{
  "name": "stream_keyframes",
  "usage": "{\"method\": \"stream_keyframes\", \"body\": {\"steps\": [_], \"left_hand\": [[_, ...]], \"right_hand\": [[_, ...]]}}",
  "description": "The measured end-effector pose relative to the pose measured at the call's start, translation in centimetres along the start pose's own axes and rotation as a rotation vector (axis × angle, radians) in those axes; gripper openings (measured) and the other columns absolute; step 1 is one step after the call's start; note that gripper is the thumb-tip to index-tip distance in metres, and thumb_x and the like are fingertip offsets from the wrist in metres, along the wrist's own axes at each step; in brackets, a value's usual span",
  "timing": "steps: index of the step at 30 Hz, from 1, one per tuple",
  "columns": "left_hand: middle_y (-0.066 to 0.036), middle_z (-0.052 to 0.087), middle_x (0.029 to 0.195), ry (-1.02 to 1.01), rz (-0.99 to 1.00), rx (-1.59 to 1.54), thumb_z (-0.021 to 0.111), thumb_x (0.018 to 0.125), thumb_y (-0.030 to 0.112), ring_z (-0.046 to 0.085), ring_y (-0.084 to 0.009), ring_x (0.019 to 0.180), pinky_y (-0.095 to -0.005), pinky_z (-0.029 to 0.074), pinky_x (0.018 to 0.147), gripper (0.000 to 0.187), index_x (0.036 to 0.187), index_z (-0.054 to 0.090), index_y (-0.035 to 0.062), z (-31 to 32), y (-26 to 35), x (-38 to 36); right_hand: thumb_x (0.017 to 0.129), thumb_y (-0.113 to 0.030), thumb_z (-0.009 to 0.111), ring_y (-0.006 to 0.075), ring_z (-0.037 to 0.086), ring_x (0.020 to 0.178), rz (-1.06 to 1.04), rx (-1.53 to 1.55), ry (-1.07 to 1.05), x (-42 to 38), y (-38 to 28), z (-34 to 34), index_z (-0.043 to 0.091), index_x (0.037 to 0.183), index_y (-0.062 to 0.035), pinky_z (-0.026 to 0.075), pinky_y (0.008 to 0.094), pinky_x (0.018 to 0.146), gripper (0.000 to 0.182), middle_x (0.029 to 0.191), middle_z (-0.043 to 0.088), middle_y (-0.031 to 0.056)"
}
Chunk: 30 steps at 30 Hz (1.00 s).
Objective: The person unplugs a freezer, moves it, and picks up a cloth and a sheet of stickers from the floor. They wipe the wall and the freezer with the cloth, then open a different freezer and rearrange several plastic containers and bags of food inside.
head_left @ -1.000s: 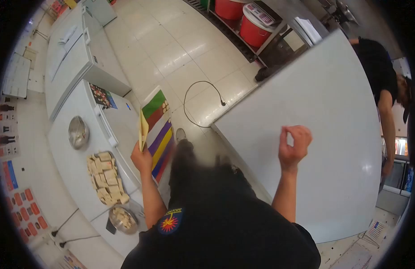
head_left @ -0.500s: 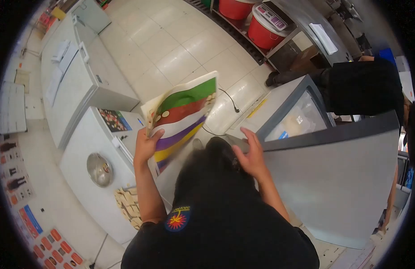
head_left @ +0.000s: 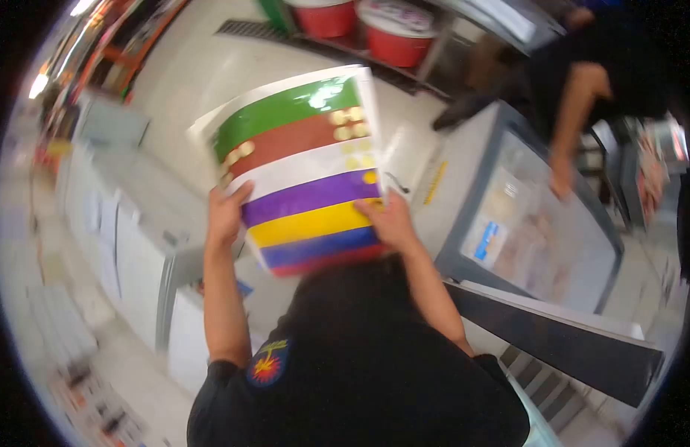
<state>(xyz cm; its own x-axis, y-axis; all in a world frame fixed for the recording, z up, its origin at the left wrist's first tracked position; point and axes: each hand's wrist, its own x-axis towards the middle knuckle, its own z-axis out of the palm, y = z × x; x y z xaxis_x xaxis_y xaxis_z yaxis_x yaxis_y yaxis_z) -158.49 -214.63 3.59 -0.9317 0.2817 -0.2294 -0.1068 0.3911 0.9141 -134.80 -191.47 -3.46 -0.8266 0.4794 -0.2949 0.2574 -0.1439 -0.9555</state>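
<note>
A glossy, flexible sheet (head_left: 308,190) with wide green, brown, white, purple, yellow, blue and red bands is spread in front of my chest. Small round cream-coloured shapes are printed near its two sides. My left hand (head_left: 226,216) grips the sheet's left edge, thumb on the front. On the lower right edge, my right hand (head_left: 391,223) is closed around it, with the thumb over the yellow band. The fingers behind the sheet are hidden.
A chest freezer (head_left: 464,231) with a glass top and bagged contents stands to the right. Another person's arm (head_left: 572,130) reaches over it. White freezers (head_left: 129,238) line the left. Red buckets (head_left: 393,45) sit on a low shelf at the back.
My right hand has come onto the sheet's right edge. The sheet has opened out flat towards me. My view has turned, and the other person's arm now extends over the freezer.
</note>
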Motion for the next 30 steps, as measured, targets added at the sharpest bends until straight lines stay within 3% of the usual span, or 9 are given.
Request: {"method": "stream_keyframes", "body": {"steps": [2, 6, 11, 15, 19, 21, 22, 26, 30], "left_hand": [[-0.014, 0.065, 0.128, -0.138, -0.123, -0.150, 0.074, 0.090, 0.002, 0.065, -0.0219, 0.113, -0.0348, 0.052, 0.099, 0.054, 0.139, 0.053, -0.0022, 1.5, 3.9, 0.7], [-0.013, 0.064, 0.129, -0.319, -0.182, -0.296, 0.073, 0.091, 0.002, 0.065, -0.0223, 0.114, -0.0365, 0.050, 0.101, 0.046, 0.134, 0.057, -0.0004, -0.3, 0.8, 3.8], [-0.015, 0.060, 0.136, -0.385, -0.024, -0.278, 0.071, 0.094, 0.003, 0.062, -0.0244, 0.118, -0.0372, 0.048, 0.104, 0.049, 0.139, 0.053, -0.0038, 0.1, 0.9, 6.9], [-0.014, 0.059, 0.137, -0.381, 0.324, -0.049, 0.069, 0.096, 0.005, 0.059, -0.0252, 0.121, -0.0374, 0.045, 0.106, 0.050, 0.142, 0.051, -0.0057, 0.9, 0.1, 10.4], [-0.014, 0.065, 0.129, -0.449, 0.349, 0.020, 0.066, 0.098, 0.006, 0.062, -0.0231, 0.114, -0.0358, 0.047, 0.101, 0.040, 0.135, 0.057, -0.0064, 2.7, -3.6, 15.8], [-0.013, 0.071, 0.114, -0.510, 0.318, 0.226, 0.064, 0.100, 0.008, 0.065, -0.0214, 0.100, -0.0340, 0.050, 0.091, 0.030, 0.125, 0.064, -0.0090, 3.4, -5.8, 18.8], [-0.012, 0.073, 0.099, -0.452, 0.575, 0.295, 0.061, 0.102, 0.010, 0.065, -0.0198, 0.087, -0.0337, 0.051, 0.082, 0.026, 0.119, 0.067, -0.0092, 4.5, -6.6, 19.0], [-0.018, 0.074, 0.099, -0.457, 0.642, 0.574, 0.058, 0.100, 0.007, 0.070, -0.0259, 0.089, -0.0361, 0.053, 0.083, 0.028, 0.124, 0.068, -0.0025, 6.5, -9.8, 21.7], [-0.023, 0.074, 0.104, -0.461, 0.809, 0.592, 0.054, 0.097, 0.004, 0.072, -0.0356, 0.096, -0.0402, 0.054, 0.086, 0.031, 0.125, 0.068, -0.0024, 8.2, -12.9, 22.2]], "right_hand": [[0.095, -0.026, 0.074, 0.0195, 0.067, 0.105, -0.038, -0.052, 0.087, 1.0, -1.4, -1.0, 0.063, 0.126, 0.0020, 0.053, 0.0348, 0.096, 0.043, 0.114, 0.074, 0.0096], [0.095, -0.022, 0.073, 0.0196, 0.065, 0.109, -0.163, 0.316, 0.165, 1.5, 2.1, -0.9, 0.058, 0.134, 0.0011, 0.050, 0.0345, 0.101, 0.048, 0.116, 0.072, 0.0086], [0.093, -0.021, 0.076, 0.0177, 0.066, 0.108, -0.096, 0.262, 0.138, 1.7, 3.6, -1.5, 0.057, 0.136, -0.0026, 0.050, 0.0349, 0.101, 0.050, 0.113, 0.072, 0.0083], [0.092, -0.023, 0.077, 0.0223, 0.070, 0.106, -0.009, -0.149, 0.632, -1.6, 11.1, -3.5, 0.063, 0.130, -0.0050, 0.052, 0.0356, 0.097, 0.044, 0.114, 0.073, 0.0124], [0.093, -0.019, 0.070, 0.0350, 0.065, 0.115, 0.168, -0.567, 1.163, -8.5, 21.5, -9.8, 0.065, 0.124, 0.0003, 0.050, 0.0436, 0.101, 0.037, 0.122, 0.069, 0.0199], [0.092, -0.018, 0.070, 0.0366, 0.064, 0.113, 0.234, -0.695, 1.296, -12.8, 22.9, -12.0, 0.065, 0.124, 0.0003, 0.049, 0.0442, 0.100, 0.037, 0.121, 0.068, 0.0206], [0.092, -0.018, 0.069, 0.0371, 0.063, 0.113, 0.293, -0.736, 1.365, -14.6, 23.3, -12.6, 0.065, 0.124, 0.0004, 0.049, 0.0444, 0.100, 0.037, 0.120, 0.068, 0.0210], [0.091, -0.017, 0.069, 0.0355, 0.064, 0.111, 0.450, -0.325, 1.730, -16.6, 26.5, -15.3, 0.065, 0.120, 0.0013, 0.050, 0.0438, 0.098, 0.035, 0.117, 0.068, 0.0214], [0.090, -0.016, 0.069, 0.0354, 0.064, 0.111, 0.509, -0.416, 1.777, -14.0, 25.5, -18.3, 0.065, 0.120, 0.0000, 0.050, 0.0435, 0.098, 0.034, 0.117, 0.068, 0.0209]]}}
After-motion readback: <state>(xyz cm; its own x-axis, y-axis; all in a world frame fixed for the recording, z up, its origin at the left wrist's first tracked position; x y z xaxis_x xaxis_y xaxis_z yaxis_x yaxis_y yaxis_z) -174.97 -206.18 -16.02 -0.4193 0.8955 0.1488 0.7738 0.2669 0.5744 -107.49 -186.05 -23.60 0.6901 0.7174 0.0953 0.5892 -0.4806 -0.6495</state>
